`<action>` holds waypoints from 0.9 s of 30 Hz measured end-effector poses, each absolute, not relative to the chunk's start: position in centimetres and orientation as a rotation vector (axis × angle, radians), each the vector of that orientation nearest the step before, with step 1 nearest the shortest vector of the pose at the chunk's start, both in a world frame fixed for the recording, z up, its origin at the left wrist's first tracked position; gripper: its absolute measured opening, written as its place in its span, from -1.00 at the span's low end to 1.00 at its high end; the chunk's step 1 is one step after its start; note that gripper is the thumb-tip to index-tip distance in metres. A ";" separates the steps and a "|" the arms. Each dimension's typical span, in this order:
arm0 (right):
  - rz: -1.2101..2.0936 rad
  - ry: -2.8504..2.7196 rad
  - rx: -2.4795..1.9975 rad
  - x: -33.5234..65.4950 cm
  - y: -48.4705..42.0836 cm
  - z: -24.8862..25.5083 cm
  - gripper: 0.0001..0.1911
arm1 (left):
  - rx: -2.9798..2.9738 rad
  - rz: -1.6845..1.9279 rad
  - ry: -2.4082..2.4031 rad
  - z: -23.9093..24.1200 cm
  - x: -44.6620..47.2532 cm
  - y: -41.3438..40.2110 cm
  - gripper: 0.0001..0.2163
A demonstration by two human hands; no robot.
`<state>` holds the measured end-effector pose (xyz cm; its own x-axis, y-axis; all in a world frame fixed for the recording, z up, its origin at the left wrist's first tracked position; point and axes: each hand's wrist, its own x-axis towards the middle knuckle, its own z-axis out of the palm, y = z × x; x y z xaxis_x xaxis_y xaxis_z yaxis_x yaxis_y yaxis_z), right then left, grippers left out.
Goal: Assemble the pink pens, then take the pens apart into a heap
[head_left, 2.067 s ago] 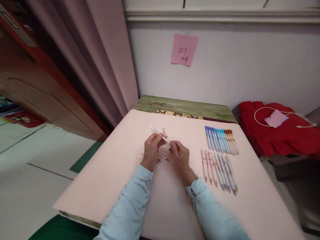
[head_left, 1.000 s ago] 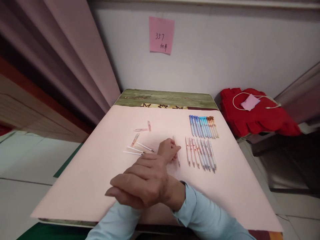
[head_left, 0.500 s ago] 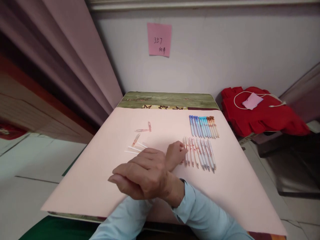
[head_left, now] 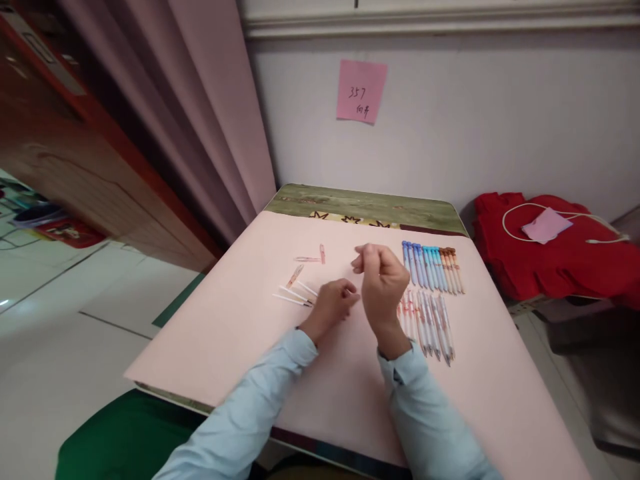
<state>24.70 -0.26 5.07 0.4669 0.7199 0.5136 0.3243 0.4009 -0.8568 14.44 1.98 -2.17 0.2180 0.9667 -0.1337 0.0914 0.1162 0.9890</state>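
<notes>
My left hand [head_left: 331, 303] rests on the pink table cover [head_left: 240, 333] with its fingers curled under, so anything inside is hidden. It lies just right of a few white refills [head_left: 294, 295]. My right hand [head_left: 383, 279] is raised above the table with its fingers curled in a loose pinch, and nothing shows in them. Partly hidden behind it is a row of white pens [head_left: 430, 320]. A row of blue, teal and orange pens [head_left: 433, 267] lies farther back. A pink barrel piece [head_left: 295, 275], a clear piece [head_left: 306, 259] and a pink cap [head_left: 323, 253] lie loose at the left.
A pink sticky note [head_left: 361, 91] hangs on the wall. A red cloth [head_left: 550, 267] with a white cable and a pink slip lies right of the table. A pinkish curtain [head_left: 210, 113] and a wooden cabinet [head_left: 75, 160] stand to the left.
A pen held in both hands was laid at the left end of the white row. The arms, crossed half a second ago, are now apart, with the right hand lifted.
</notes>
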 end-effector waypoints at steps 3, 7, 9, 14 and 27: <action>0.502 -1.010 -1.332 25.6 2.2 1.4 -0.68 | 1.290 0.991 1.320 -1.6 9.1 4.0 -0.90; 0.668 -1.203 -1.529 24.7 3.1 -2.8 -0.76 | 1.197 1.293 1.627 -2.0 1.9 6.1 -0.88; 0.739 -1.325 -1.568 23.8 2.9 -4.0 -0.79 | 1.175 1.353 1.717 -2.7 -0.3 6.5 -0.86; 0.723 -1.539 -1.599 22.2 2.5 -4.6 -0.82 | 1.191 1.383 1.810 -3.5 -1.2 7.9 -0.86; 0.687 -1.490 -1.664 22.2 2.9 -5.1 -0.80 | 2.312 0.442 1.734 -2.1 5.5 13.6 -0.78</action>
<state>22.24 2.94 -5.14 0.1655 0.9806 0.1048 0.5567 -0.0052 -0.8307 5.46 13.55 -2.06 0.2595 0.9597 0.1079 0.8945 -0.2810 0.3478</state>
